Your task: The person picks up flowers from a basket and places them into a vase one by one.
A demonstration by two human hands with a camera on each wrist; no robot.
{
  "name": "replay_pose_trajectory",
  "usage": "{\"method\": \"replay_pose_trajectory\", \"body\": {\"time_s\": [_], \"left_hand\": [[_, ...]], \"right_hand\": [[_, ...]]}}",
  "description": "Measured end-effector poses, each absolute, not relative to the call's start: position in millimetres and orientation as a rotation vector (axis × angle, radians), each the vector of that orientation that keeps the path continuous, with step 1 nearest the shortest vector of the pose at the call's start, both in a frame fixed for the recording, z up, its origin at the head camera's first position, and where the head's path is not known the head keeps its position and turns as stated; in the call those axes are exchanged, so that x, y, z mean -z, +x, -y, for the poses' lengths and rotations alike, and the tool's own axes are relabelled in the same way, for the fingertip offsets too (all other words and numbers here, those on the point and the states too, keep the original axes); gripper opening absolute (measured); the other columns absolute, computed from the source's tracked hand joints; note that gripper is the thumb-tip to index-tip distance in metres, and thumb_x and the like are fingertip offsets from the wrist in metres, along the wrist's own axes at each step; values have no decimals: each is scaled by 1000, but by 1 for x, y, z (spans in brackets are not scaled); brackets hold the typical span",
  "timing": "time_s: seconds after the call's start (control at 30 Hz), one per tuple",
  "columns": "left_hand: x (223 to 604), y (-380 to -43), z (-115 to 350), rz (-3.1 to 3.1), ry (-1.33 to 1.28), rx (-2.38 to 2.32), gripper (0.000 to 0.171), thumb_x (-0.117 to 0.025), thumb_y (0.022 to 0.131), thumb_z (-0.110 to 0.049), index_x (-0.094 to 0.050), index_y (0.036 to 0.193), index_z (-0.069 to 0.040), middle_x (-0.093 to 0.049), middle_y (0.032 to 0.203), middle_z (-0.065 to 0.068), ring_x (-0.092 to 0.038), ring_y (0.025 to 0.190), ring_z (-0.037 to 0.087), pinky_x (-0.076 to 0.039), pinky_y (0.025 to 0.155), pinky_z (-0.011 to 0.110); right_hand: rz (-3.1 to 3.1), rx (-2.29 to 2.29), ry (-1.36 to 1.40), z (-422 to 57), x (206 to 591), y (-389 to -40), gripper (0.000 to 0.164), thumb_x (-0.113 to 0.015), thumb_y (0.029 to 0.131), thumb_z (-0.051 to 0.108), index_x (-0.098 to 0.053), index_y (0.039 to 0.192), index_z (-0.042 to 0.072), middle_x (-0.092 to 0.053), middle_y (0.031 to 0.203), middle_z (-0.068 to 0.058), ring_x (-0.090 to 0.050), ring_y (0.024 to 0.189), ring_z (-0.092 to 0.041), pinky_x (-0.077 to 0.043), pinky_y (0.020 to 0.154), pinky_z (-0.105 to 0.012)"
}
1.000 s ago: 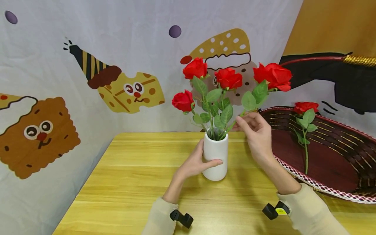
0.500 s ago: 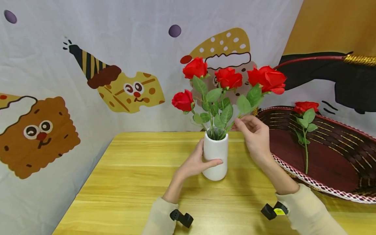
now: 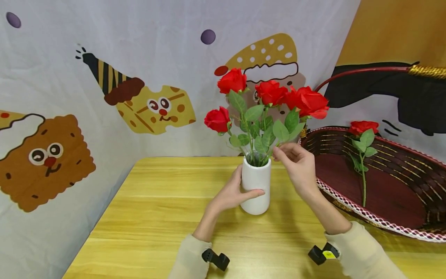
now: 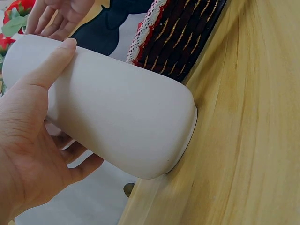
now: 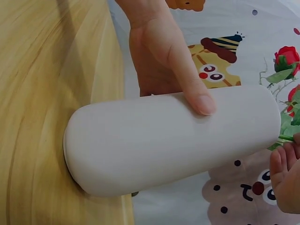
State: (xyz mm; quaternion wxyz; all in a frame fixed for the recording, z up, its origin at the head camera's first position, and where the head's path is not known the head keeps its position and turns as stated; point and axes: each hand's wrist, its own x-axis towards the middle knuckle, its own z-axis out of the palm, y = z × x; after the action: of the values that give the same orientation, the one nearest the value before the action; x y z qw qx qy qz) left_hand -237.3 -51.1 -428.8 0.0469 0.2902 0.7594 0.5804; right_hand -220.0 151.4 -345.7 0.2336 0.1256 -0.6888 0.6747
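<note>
My left hand [image 3: 228, 193] grips the white vase [image 3: 256, 193] around its side, thumb across the front and fingers behind it. The vase stands upright on the wooden table. With thumb and fingertips, my right hand [image 3: 297, 164] pinches the stem of a red rose [image 3: 310, 102] just right of the vase's mouth. That rose leans to the right, its bloom overlapping a neighbouring rose [image 3: 271, 93] in the head view. Two more roses, one upper left [image 3: 232, 81] and one lower left [image 3: 217, 119], stand in the vase. The right wrist view shows a green stem [image 5: 286, 138] at my right fingertips.
A dark woven basket [image 3: 348, 211] with a white-and-red trimmed rim stands at the right. One red rose [image 3: 364, 128] lies in it, bloom toward the back. A cartoon-printed cloth [image 3: 167, 46] hangs behind the wooden table [image 3: 153, 217].
My right hand has moved a little left and down toward the vase's mouth, and the pinched rose has come left and lower with it. The left hand and vase have stayed put.
</note>
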Motion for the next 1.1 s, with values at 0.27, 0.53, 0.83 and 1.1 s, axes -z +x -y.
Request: {"method": "replay_pose_trajectory", "body": {"time_s": [0.27, 0.53, 0.83, 1.1], "left_hand": [[429, -238, 52, -2316, 892, -1768, 90, -81, 88, -35, -23, 156, -35, -47, 140, -11, -51, 125, 11, -41, 108, 42], [430, -239, 52, -2305, 904, -1776, 88, -81, 88, -35, -24, 155, -34, -48, 139, -10, -53, 123, 11, -42, 106, 42], [428, -238, 51, -2318, 909, -1768, 88, -80, 88, -35, -24, 155, -36, -48, 138, -10, -53, 122, 11, -43, 105, 42], [429, -238, 51, -2328, 883, -1759, 88, -81, 87, -35, -25, 155, -31, -48, 138, -10, -53, 122, 11, -42, 105, 41]], "right_hand": [[1924, -1812, 305, -147, 351, -220, 15, -73, 93, 5, -68, 91, -9, -68, 82, 2, -62, 70, -11, -52, 67, -21], [1990, -1780, 319, -147, 355, -220, 20, -73, 93, 10, -68, 92, -9, -65, 80, 4, -59, 70, -11, -47, 63, -20], [2076, -1777, 317, -149, 356, -220, 23, -74, 94, 15, -69, 94, -8, -67, 80, 4, -61, 72, -11, -48, 66, -23], [2072, -1787, 314, -150, 358, -220, 24, -73, 94, 15, -68, 97, -9, -67, 83, 4, -63, 75, -16, -48, 67, -22]]}}
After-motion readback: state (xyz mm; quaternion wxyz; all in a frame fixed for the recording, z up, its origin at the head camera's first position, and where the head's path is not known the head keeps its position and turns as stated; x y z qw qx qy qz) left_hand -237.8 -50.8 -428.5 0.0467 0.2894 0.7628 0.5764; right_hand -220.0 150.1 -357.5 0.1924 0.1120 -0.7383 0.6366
